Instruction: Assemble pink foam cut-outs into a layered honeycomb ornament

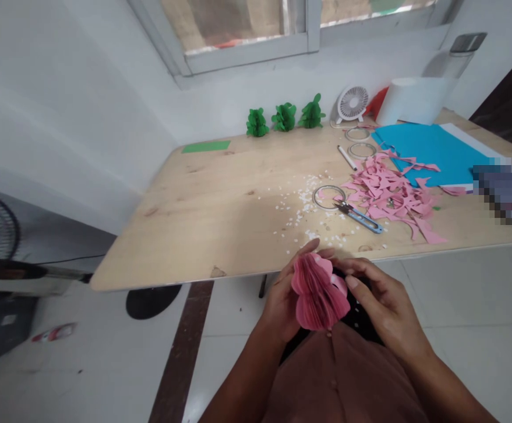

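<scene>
A pink layered paper craft [320, 294] with a scalloped outline is in front of my body, just off the table's front edge. Its many thin sheets fan toward me. My left hand [280, 302] is wrapped round its left side and back. On the other side, my right hand [381, 302] has its thumb and fingers pinched at the craft's right edge, where a lighter pink petal shows. Beyond my hands, blue-handled thread snips [361, 218] lie near a roll of tape [328, 197]. Pink paper scraps [392, 188] are heaped to the right.
Tiny white bits [311, 202] are scattered on the wooden table [185, 217]. Three green paper crafts [284, 117] and a small white fan [352, 104] stand along the wall. A green strip [206, 146], a pen [347, 157] and blue sheets [436, 150] lie there too.
</scene>
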Available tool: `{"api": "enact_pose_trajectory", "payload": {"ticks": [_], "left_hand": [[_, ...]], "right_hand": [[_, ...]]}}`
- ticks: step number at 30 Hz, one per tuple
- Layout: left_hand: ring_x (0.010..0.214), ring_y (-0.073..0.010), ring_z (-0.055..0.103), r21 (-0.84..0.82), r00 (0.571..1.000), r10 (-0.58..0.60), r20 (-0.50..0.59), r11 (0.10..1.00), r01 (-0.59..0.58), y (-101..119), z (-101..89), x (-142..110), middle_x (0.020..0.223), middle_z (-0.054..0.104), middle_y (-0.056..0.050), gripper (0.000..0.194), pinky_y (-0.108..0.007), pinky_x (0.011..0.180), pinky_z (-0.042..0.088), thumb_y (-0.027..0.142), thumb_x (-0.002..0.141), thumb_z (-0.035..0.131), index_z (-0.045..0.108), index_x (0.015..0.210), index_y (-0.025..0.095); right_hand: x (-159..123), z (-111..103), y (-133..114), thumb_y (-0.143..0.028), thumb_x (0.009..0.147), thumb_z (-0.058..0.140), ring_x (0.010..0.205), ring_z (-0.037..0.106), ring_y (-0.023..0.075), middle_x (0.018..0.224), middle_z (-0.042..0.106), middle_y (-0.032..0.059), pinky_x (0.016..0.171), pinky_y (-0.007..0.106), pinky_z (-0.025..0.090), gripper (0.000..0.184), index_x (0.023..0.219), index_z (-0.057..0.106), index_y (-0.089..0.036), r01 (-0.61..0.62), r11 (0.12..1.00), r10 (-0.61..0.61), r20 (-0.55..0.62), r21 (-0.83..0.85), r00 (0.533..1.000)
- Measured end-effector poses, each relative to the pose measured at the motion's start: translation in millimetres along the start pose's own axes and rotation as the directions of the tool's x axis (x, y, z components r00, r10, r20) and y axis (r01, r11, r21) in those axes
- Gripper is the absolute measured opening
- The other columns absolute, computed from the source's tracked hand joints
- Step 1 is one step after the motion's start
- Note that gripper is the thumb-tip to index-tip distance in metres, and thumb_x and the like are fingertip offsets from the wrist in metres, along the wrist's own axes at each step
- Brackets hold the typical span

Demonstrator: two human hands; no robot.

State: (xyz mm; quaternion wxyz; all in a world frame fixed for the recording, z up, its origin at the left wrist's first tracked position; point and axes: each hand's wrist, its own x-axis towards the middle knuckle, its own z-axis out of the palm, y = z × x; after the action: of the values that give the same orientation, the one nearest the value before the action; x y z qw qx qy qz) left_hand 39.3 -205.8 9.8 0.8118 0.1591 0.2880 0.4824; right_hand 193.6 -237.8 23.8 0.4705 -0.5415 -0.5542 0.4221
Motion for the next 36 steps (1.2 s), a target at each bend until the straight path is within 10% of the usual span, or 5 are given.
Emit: {"api": "enact_pose_trajectory", "payload": {"ticks": [19,36], "left_hand": [[0.105,-0.0269,0.062,0.013,0.997,-0.002,0.078,1.000,0.001,-5.0,-0.6,-1.4,0.109,0.068,-0.011,0.039,-0.041,0.095,0.046,0.025,0.077,0.060,0.061,0.115,0.018],[0.116,-0.0237,0.056,0.036,0.989,0.022,0.149,0.999,-0.028,-9.9,17.4,-12.2,0.120,0.064,-0.009,0.038,-0.038,0.104,0.040,0.034,0.079,0.060,0.063,0.114,0.019]], "right_hand": [[-21.9,10.9,-12.6,-0.014,0.086,0.055,0.110,0.052,0.0233,0.113,0.059,0.0070,0.092,0.039,0.042,0.024,0.108,0.062,-0.024,0.362,0.898,-0.374,-0.001,-0.252,0.927],[-21.3,10.2,-16.5,-0.024,0.087,0.054,0.106,0.056,0.0243,0.107,0.063,0.0076,0.092,0.041,0.045,0.014,0.083,0.067,-0.023,0.143,0.990,-0.143,-0.010,-0.020,0.990]]}}
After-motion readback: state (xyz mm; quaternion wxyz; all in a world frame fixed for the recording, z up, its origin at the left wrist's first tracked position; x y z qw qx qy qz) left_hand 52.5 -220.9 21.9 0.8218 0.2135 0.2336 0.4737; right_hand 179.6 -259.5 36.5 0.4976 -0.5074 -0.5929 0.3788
